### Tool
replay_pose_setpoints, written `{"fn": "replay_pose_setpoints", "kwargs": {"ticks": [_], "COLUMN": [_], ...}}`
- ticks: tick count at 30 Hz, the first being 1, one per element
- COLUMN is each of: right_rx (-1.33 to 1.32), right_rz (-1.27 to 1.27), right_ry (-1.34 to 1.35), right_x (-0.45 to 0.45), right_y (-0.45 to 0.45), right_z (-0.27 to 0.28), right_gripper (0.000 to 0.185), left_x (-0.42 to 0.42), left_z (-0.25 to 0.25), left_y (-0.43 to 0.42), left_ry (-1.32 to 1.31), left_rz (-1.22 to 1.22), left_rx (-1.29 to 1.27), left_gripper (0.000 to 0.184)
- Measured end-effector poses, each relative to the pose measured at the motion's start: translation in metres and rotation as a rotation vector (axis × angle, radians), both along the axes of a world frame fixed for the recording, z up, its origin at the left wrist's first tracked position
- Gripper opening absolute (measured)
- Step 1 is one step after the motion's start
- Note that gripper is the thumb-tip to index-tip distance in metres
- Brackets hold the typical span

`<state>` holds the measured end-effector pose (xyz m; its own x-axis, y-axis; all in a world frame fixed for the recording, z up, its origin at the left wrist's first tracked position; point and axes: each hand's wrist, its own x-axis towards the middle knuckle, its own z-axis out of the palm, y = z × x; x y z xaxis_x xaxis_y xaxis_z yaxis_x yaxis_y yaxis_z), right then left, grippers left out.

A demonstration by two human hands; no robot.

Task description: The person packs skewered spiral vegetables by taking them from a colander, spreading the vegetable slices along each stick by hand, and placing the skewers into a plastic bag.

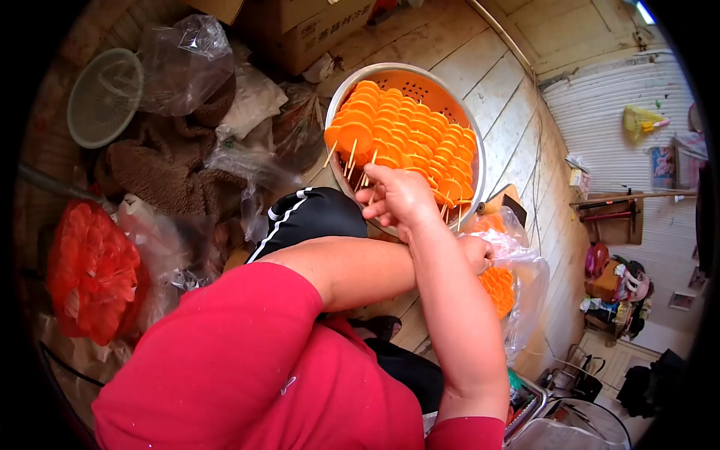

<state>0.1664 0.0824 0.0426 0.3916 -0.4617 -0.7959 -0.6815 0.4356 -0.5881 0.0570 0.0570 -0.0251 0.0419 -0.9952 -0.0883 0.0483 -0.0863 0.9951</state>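
Rows of skewers threaded with thin round orange slices (405, 127) fill a colander (482, 150) with an orange perforated inside and a pale rim. Their bare stick ends point toward me. My right hand (397, 196) is at the near edge, thumb and fingers closed around a skewer's stick end. My arms cross, the right forearm lying over the left. Beyond it, my left hand (477, 252) is partly hidden, its fingers closed at the edge of a clear plastic bag (525, 262). More orange slices (497, 289) show in that bag.
Left of my knee lie a brown fleece cloth (161, 161), plastic bags and a red bag (94, 270). A round pale strainer (105, 97) stands behind them, and a cardboard box (322, 34) is at the back. Plank flooring (510, 105) runs beside the colander.
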Motion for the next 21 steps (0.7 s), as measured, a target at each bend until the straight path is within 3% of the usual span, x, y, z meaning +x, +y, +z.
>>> {"fn": "replay_pose_setpoints", "kwargs": {"ticks": [1, 4, 10, 21], "right_rx": [0.083, 0.112, 0.137, 0.128], "right_rz": [-0.108, -0.109, -0.165, -0.262], "right_ry": [-0.119, -0.292, -0.227, -0.672], "right_x": [0.000, -0.001, 0.002, -0.044], "right_y": [0.004, 0.004, 0.008, 0.013], "right_z": [-0.001, -0.009, -0.008, 0.020], "right_gripper": [0.019, 0.022, 0.012, 0.016], "left_x": [-0.003, -0.006, -0.007, -0.009], "left_z": [-0.003, -0.006, -0.011, -0.011], "left_y": [0.001, 0.003, 0.005, 0.002], "left_ry": [0.001, -0.029, -0.013, -0.054], "left_rz": [-0.003, -0.013, -0.048, -0.015], "left_rx": [-0.003, -0.037, -0.076, -0.056], "left_gripper": [0.012, 0.012, 0.012, 0.013]}}
